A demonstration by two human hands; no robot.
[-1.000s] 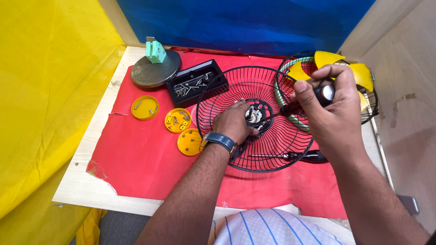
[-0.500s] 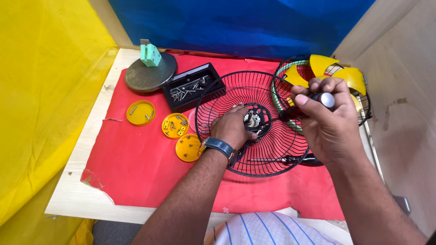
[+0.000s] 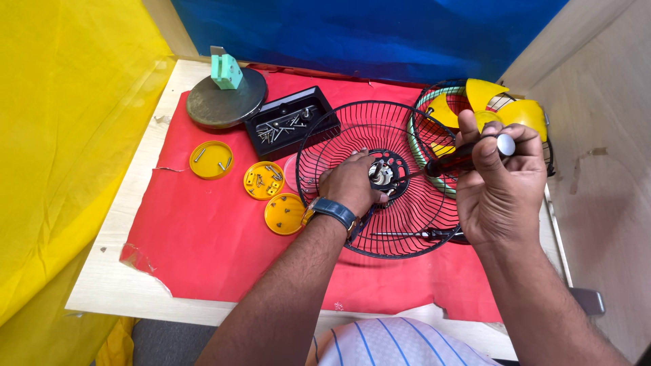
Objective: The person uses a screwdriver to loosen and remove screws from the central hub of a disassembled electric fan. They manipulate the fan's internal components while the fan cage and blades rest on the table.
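Head view, looking down on a pale wooden tabletop [image 3: 108, 271] covered by a red mat [image 3: 203, 237] with a torn near edge. At far left, yellow fabric fills the frame edge. Moving right, a round dark base plate [image 3: 220, 108] carries a small green bracket [image 3: 226, 71]. Beside it, a black tray [image 3: 288, 129] holds loose screws, too small to count. In front of these lie three yellow round caps [image 3: 262, 180] with tiny screws inside.

At centre sits a black wire fan guard [image 3: 380, 129]. The left hand [image 3: 349, 184], with a blue-strapped wristwatch [image 3: 331, 211], rests curled on the guard's hub [image 3: 384, 173]; its fingertips are hidden, so what they pinch cannot be told. The right hand [image 3: 498, 186] is clenched around a screwdriver [image 3: 468, 157] with a dark handle and silver end cap; its shaft points at the hub, the tip hard to make out. A second screwdriver [image 3: 413, 234] lies across the guard's near rim, its handle partly hidden by the right hand.

Behind that hand, a second guard [image 3: 434, 102] holds yellow fan blades [image 3: 505, 105], partly covered. At the bottom edge, a striped shirt is cut off.
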